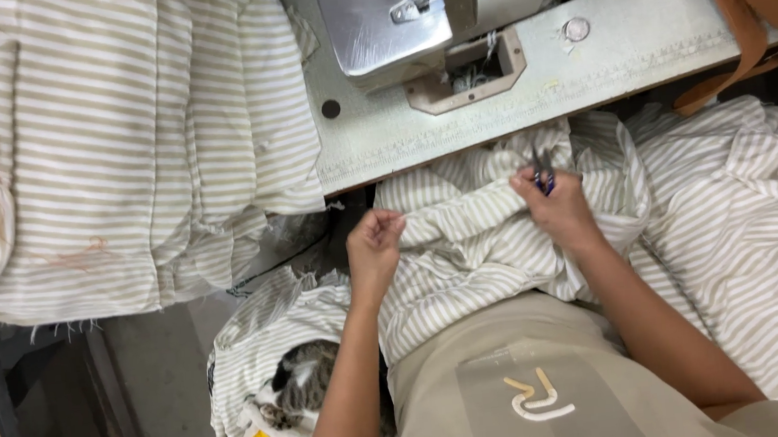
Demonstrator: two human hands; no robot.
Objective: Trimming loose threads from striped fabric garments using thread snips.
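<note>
Left hand [374, 241]: fingers curled shut in a pinch, forearm running toward 7 o'clock. Right hand [557, 204]: fingers closed in a grip, knuckles up, forearm running toward 5 o'clock. Both arms bare, hands well apart.

The left hand [374, 241] pinched a fold of beige-and-white striped fabric [467, 239] in the lap, while the right hand [559, 204] gripped small thread snips [543, 173] against the same cloth. Farther off sat a sewing machine [407, 12] on its grey table [637, 33], with a stack of striped pieces [115, 140] left.
</note>
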